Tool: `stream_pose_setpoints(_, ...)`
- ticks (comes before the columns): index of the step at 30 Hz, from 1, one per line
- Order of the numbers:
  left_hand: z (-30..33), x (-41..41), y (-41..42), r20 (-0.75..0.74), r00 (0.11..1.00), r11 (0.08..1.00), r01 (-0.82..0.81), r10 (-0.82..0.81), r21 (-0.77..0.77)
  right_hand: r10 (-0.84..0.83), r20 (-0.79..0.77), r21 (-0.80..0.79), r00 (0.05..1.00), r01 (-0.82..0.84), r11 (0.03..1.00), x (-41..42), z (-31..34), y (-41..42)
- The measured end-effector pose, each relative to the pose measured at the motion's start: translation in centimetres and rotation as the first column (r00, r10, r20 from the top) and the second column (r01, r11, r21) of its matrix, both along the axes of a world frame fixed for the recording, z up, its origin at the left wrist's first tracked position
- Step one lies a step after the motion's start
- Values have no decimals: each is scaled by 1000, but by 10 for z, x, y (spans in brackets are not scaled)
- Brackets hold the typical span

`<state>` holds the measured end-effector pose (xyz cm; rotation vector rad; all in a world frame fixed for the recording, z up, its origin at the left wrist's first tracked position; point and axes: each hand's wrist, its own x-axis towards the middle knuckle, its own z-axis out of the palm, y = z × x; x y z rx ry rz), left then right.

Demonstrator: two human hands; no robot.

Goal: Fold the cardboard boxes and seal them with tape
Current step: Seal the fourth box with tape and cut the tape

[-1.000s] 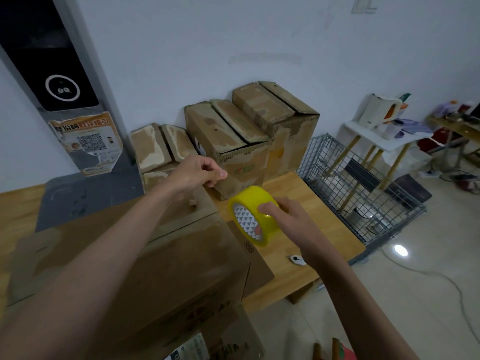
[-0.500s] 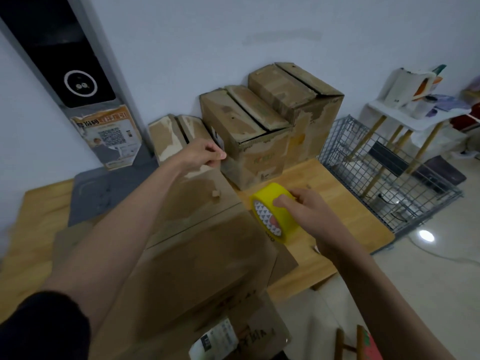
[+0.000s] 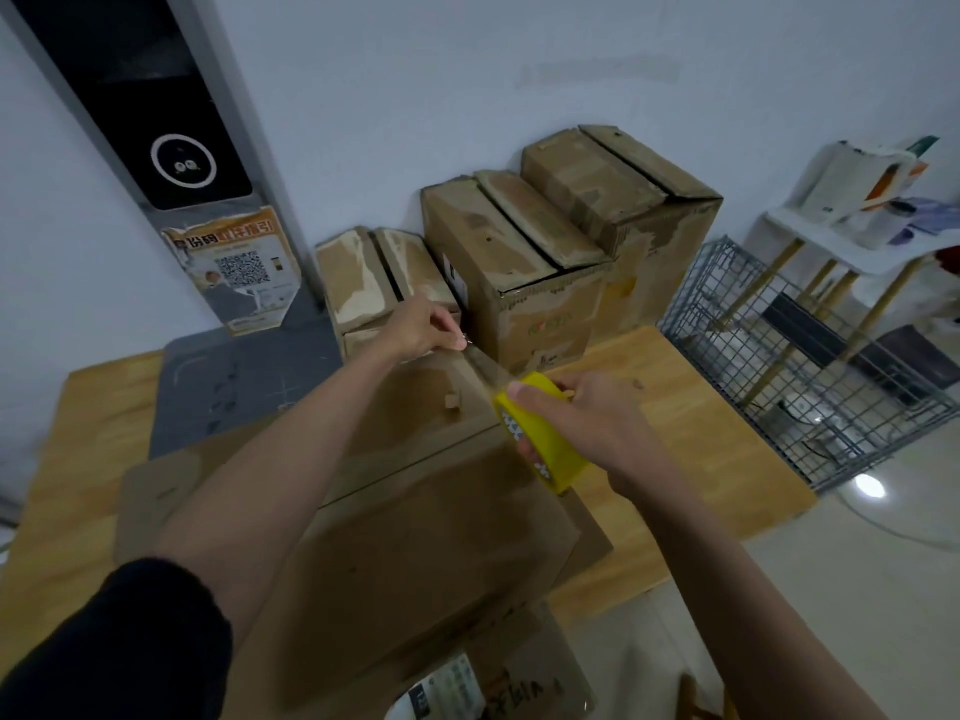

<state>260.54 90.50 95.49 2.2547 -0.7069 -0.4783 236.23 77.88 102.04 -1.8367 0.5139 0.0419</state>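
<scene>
left hand (image 3: 421, 330) pinches tape end, centre frame | right hand (image 3: 587, 413) grips roll (image 3: 540, 439) just lower right | strip runs diagonally over box (image 3: 415, 537) seam

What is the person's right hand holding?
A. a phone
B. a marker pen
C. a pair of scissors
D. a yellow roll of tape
D: the right hand grips a yellow roll of tape above the cardboard box, while the left hand pinches the pulled-out tape end.
</scene>
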Motion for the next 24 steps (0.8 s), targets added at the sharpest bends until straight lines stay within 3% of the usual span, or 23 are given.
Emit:
stream_pose_setpoints(13, -19, 9, -2, 26, 998, 998, -53, 54, -16, 46, -65, 7, 997, -46, 999, 11, -3, 3)
stream_pose_setpoints(16, -24, 1, 3, 208, 970, 992, -124, 124, -12, 31, -56, 70, 998, -27, 997, 7, -6, 2)
stream_pose_setpoints(18, -26, -15, 13, 456, 889, 998, -54, 33, 33, 22, -27, 77, 999, -19, 997, 1, -8, 0)
stream_pose_setpoints(20, -31, -31, 25, 574, 809, 991, 74, -124, 110, 8, -6, 84, 1000, -7, 996, -4, -9, -2)
stream_pose_setpoints(24, -37, -49, 45, 451, 810, 921, 268, -374, 283, -37, 9, 118, 999, 36, 992, -14, -12, -2)
